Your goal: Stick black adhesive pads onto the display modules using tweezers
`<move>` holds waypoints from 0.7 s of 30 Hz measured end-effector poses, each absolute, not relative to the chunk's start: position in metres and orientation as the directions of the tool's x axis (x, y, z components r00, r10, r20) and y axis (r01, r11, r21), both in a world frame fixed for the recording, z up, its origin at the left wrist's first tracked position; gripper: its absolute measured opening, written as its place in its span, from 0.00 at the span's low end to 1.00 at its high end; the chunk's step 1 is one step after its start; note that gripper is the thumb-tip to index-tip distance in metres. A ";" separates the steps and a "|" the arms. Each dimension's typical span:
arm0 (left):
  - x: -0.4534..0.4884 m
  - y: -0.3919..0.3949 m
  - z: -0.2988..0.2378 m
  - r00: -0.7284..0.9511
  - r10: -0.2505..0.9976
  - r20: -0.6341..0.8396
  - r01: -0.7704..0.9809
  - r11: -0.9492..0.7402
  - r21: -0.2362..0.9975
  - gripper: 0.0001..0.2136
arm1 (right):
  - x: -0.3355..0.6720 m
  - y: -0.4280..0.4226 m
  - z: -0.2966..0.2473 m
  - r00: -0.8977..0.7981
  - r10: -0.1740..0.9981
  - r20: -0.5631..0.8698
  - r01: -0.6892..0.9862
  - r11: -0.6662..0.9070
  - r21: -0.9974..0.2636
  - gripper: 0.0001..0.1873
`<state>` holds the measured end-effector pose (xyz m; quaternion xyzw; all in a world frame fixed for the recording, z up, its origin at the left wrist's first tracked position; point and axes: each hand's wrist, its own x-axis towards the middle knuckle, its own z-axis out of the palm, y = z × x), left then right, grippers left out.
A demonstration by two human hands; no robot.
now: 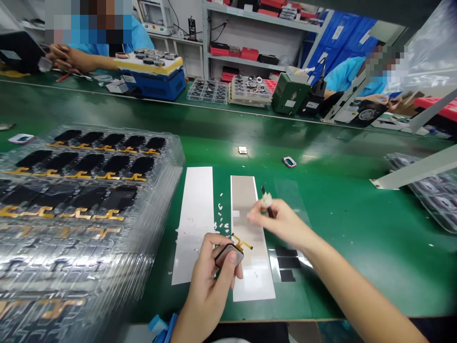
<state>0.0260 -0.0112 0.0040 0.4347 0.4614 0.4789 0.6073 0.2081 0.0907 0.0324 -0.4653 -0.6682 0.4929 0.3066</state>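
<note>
My left hand (209,281) is closed on a small square display module (230,256), its grey face up and my thumb pressed on it. A gold flex cable (243,244) sticks out from its far edge. My right hand (282,221) is closed around a slim black tool (264,193) with a pale wrapping. Its thumb and forefinger come together over a grey-brown backing sheet (244,190); whether something tiny is between them I cannot make out. A white sheet (198,200) lies to the left, with small white scraps (221,219) between the sheets.
Stacked clear trays (167,166) of black displays fill the left. Clear film with dark rectangles (287,262) lies right of the backing sheet. Two small parts, one pale (243,150) and one pink-rimmed (289,161), lie farther back. A white metal post (414,169) stands right. Two people sit opposite.
</note>
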 end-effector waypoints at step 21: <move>0.019 -0.015 -0.003 0.273 0.935 -0.226 -0.062 0.251 0.966 0.09 | 0.185 0.035 0.022 -0.349 0.935 -0.057 0.101 -0.023 -0.995 0.12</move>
